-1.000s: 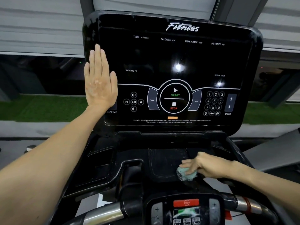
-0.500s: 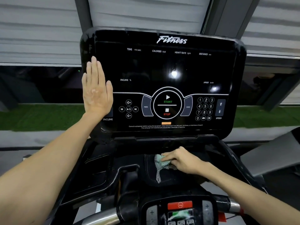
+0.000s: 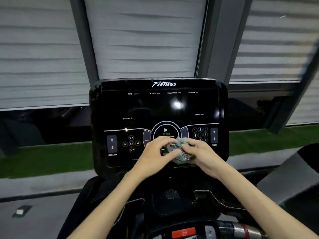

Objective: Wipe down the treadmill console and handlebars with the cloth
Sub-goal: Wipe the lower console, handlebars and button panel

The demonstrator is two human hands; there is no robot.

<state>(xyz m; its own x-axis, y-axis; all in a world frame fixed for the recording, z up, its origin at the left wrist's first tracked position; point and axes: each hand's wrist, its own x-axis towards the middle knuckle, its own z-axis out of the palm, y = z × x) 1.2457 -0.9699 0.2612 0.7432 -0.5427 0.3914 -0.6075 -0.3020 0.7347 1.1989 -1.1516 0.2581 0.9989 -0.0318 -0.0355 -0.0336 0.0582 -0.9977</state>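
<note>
The black treadmill console [image 3: 138, 104] stands upright ahead, with its START button and number keys partly hidden behind my hands. A crumpled teal and grey cloth [image 3: 181, 152] is held in the air in front of the console's lower middle. My left hand [image 3: 155, 154] grips its left side and my right hand [image 3: 203, 156] grips its right side. The black tray [image 3: 170, 200] lies below my wrists. At the bottom right a silver handlebar [image 3: 241, 229] with a red band shows beside the red stop button [image 3: 183, 232].
Grey window blinds [image 3: 145, 40] and dark frame posts fill the wall behind the console. A green strip of grass [image 3: 43, 161] runs outside the window. Another machine's grey panel [image 3: 290, 178] sits to the right.
My left hand left the console's left edge and joined the right hand on the cloth. The right hand lifted the cloth off the tray to the console front. The view tilted up.
</note>
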